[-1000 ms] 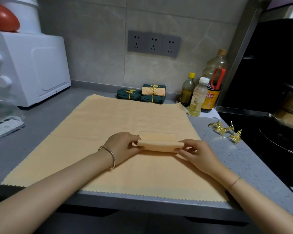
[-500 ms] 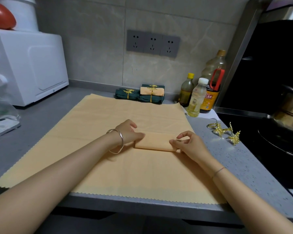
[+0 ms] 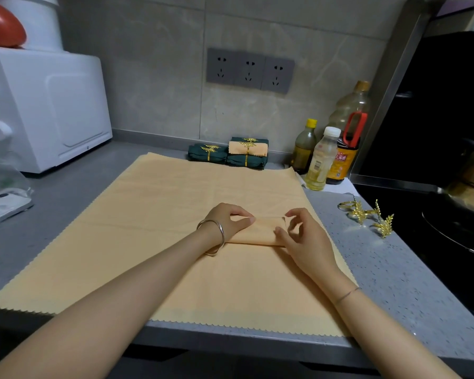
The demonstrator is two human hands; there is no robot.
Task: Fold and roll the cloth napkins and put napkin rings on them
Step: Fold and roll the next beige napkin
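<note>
The gray countertop (image 3: 394,269) carries a large orange cloth (image 3: 148,242), spread flat. The left hand (image 3: 227,221), fingers curled, pinches the left end of the folded orange napkin (image 3: 257,232). The right hand (image 3: 298,239), fingers curled, pinches its right end. The napkin lies on the cloth between both hands. The gold napkin rings (image 3: 367,217) lie apart on bare counter, to the right.

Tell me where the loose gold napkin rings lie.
Head view, right side: the loose gold napkin rings lie on the counter between the orange cloth and the stove.
</note>
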